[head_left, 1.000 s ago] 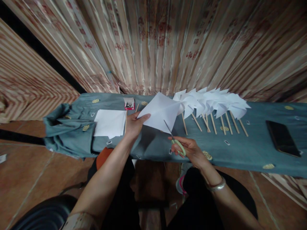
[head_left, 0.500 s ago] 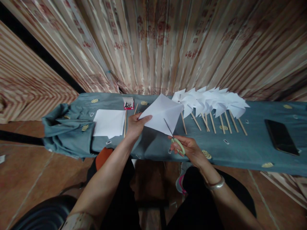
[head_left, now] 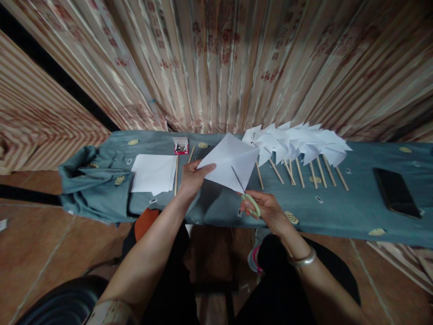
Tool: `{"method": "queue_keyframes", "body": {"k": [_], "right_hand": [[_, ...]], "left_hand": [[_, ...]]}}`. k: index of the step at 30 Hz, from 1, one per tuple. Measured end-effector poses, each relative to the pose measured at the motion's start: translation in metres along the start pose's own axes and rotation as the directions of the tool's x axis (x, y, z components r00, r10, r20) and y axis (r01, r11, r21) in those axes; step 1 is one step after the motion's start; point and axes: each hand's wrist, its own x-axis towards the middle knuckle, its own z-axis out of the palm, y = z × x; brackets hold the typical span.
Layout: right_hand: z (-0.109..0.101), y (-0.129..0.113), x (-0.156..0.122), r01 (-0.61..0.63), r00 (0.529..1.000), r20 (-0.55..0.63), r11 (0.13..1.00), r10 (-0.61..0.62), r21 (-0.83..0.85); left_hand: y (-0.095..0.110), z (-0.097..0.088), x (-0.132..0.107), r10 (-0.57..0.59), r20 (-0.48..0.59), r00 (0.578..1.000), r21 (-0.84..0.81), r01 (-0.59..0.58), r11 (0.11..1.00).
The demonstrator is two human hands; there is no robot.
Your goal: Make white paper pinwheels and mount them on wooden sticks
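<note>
A square sheet of white paper [head_left: 226,158] is pinched at its left corner by my left hand [head_left: 194,178], the thumb lying on top. My right hand [head_left: 264,207] grips a pair of scissors [head_left: 253,206] with pale green handles. One dark blade lies over the paper, running in from the corner nearest me toward the middle; the other blade is hidden. Just beyond the sheet, to the right, several white paper pinwheels [head_left: 297,142] on wooden sticks lie in an overlapping row.
Left of my hands is a stack of white paper [head_left: 154,174] with a wooden stick [head_left: 176,175] along its edge. Behind it sits a small open red and white box [head_left: 181,146] of metal pins. A black phone [head_left: 396,193] rests at the right on the grey-green cloth [head_left: 358,207].
Almost nothing differs. The paper and both hands have shifted very slightly to the right, with the scissors still at the same corner.
</note>
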Motion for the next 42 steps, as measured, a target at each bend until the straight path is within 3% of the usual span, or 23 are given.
{"method": "queue_keyframes", "body": {"k": [13, 23, 42], "right_hand": [[0.0009, -0.0017, -0.0010, -0.003, 1.000, -0.005, 1.000, 0.003, 0.012], [-0.0012, -0.0034, -0.0016, -0.006, 0.998, 0.065, 1.000, 0.005, 0.019], [0.0008, -0.0025, -0.0014, -0.006, 1.000, 0.023, 1.000, 0.007, -0.018]], "left_hand": [[0.0010, 0.0003, -0.0014, -0.014, 0.015, 1.000, 0.006, 0.014, 1.000], [-0.0001, 0.0001, -0.0010, -0.015, 0.014, 1.000, -0.010, 0.015, 1.000], [-0.0001, 0.0015, -0.0029, -0.032, 0.023, 0.999, 0.006, 0.032, 0.999]]}}
